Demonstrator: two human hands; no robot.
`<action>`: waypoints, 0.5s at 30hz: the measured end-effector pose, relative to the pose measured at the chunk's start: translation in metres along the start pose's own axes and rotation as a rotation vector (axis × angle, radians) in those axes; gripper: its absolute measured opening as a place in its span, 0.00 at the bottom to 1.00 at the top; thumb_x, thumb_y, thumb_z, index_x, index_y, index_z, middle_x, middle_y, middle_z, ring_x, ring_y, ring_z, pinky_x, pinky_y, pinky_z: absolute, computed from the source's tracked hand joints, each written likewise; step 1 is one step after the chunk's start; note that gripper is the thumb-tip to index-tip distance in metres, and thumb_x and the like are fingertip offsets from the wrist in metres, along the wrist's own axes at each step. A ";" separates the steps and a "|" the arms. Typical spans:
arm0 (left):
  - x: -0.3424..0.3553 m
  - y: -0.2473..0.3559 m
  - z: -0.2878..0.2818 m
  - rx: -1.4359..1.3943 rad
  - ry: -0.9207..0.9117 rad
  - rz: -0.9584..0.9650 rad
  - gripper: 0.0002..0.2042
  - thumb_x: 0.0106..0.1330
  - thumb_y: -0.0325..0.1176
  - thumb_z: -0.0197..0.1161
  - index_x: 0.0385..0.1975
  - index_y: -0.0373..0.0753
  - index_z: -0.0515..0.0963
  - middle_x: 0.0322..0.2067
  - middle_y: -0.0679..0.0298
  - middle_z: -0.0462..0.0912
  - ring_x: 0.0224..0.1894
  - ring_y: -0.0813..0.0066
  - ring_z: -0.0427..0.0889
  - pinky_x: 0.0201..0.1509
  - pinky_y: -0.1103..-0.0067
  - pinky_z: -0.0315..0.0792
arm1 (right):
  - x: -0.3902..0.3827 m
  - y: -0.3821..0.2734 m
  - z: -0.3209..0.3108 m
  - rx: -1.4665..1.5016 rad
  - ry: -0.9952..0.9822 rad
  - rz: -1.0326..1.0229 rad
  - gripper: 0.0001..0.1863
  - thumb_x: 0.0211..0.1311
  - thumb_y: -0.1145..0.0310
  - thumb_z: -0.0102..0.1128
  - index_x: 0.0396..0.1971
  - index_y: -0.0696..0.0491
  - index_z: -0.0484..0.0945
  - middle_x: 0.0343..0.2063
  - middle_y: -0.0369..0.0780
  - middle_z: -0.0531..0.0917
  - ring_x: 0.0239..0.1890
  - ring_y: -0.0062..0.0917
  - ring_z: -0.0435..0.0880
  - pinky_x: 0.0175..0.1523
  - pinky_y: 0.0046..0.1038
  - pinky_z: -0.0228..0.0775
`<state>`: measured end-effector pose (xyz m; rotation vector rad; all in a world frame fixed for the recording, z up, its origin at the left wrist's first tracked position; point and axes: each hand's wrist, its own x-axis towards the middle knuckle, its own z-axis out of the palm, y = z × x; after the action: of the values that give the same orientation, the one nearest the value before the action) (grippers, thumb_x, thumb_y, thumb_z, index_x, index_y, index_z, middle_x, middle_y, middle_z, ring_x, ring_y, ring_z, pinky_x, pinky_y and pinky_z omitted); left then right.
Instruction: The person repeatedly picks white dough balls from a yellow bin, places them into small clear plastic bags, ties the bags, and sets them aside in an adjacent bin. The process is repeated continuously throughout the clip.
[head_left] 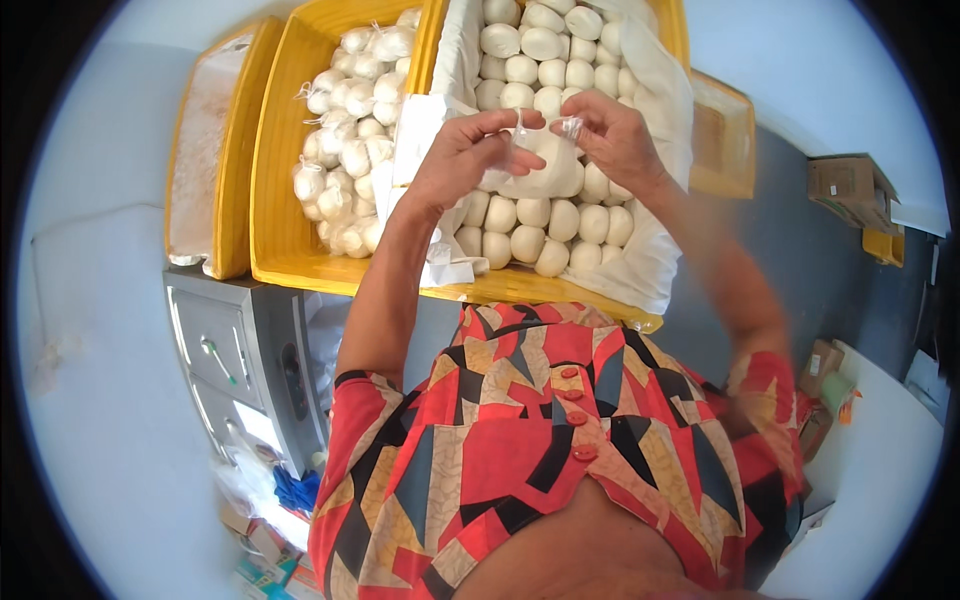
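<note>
Flanking the hands, yellow plastic crates hold white dough balls; left hand and right hand pinch a clear plastic bag between them.

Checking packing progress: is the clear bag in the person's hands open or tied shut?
Open: both hands, left hand and right hand, hold the clear bag top apart, white ball inside, no knot visible.
</note>
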<state>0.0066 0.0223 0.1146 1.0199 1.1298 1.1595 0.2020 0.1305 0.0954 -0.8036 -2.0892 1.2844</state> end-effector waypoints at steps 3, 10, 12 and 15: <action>-0.008 -0.002 0.004 0.072 0.011 -0.015 0.19 0.65 0.23 0.58 0.57 0.37 0.72 0.43 0.62 0.82 0.38 0.77 0.83 0.43 0.79 0.78 | -0.005 -0.032 0.016 0.372 -0.203 0.229 0.25 0.57 0.66 0.66 0.52 0.59 0.68 0.31 0.38 0.82 0.20 0.14 0.72 0.24 0.17 0.64; -0.012 -0.036 0.008 0.032 0.017 0.056 0.08 0.62 0.26 0.62 0.40 0.34 0.80 0.28 0.68 0.81 0.32 0.80 0.79 0.44 0.82 0.72 | -0.021 -0.040 0.021 0.763 -0.239 0.320 0.28 0.56 0.71 0.64 0.55 0.63 0.64 0.28 0.39 0.80 0.18 0.14 0.69 0.22 0.16 0.59; -0.015 -0.045 0.000 -0.027 0.144 0.065 0.04 0.61 0.28 0.61 0.32 0.35 0.79 0.27 0.68 0.81 0.31 0.79 0.78 0.45 0.80 0.73 | -0.026 -0.027 0.009 0.741 -0.186 0.359 0.24 0.55 0.73 0.64 0.50 0.64 0.67 0.24 0.37 0.78 0.17 0.14 0.68 0.21 0.16 0.57; -0.022 -0.062 -0.023 -0.411 0.221 0.037 0.09 0.64 0.33 0.57 0.24 0.36 0.79 0.27 0.64 0.80 0.34 0.74 0.79 0.51 0.71 0.72 | -0.043 0.020 -0.013 0.697 -0.047 0.447 0.17 0.53 0.75 0.62 0.43 0.61 0.71 0.23 0.35 0.77 0.18 0.14 0.67 0.21 0.17 0.57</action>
<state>-0.0074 -0.0070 0.0531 0.6088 0.9876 1.4873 0.2435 0.1140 0.0764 -0.9288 -1.3501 2.1094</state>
